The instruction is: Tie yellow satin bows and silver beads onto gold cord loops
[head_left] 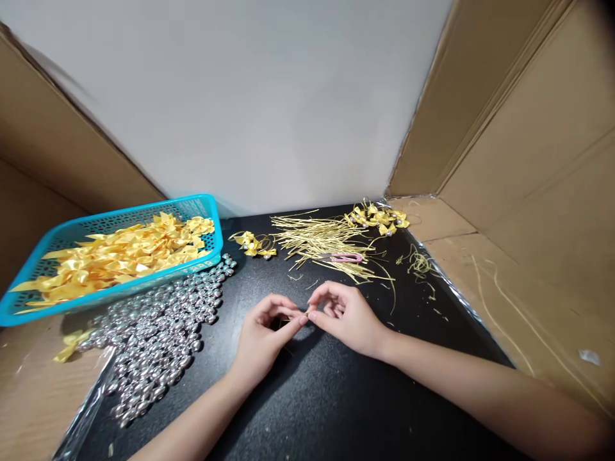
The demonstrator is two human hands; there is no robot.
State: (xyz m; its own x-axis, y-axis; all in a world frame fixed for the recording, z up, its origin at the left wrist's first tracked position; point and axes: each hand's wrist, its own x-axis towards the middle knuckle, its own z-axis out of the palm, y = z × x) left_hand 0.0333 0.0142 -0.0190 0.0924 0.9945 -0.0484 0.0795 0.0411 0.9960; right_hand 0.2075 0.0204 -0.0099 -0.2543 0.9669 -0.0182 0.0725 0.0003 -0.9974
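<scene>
Over the black tabletop (336, 397) my left hand (262, 336) and my right hand (346, 317) meet fingertip to fingertip. Both pinch a tiny item between them, too small to name. Just beyond them lies a bundle of thin gold wires (319, 240) with small pink scissors (343, 257) on top. A heap of silver beads (163, 326) lies to the left of my left hand. A finished yellow bow (254, 244) rests near the wires, and several more bows (377, 219) lie at the back right.
A turquoise basket (211, 246) filled with yellow ribbon pieces (120, 253) sits at the left, tilted over the beads. Cardboard walls stand on both sides, a white wall behind. Gold wire scraps (418, 262) litter the right edge.
</scene>
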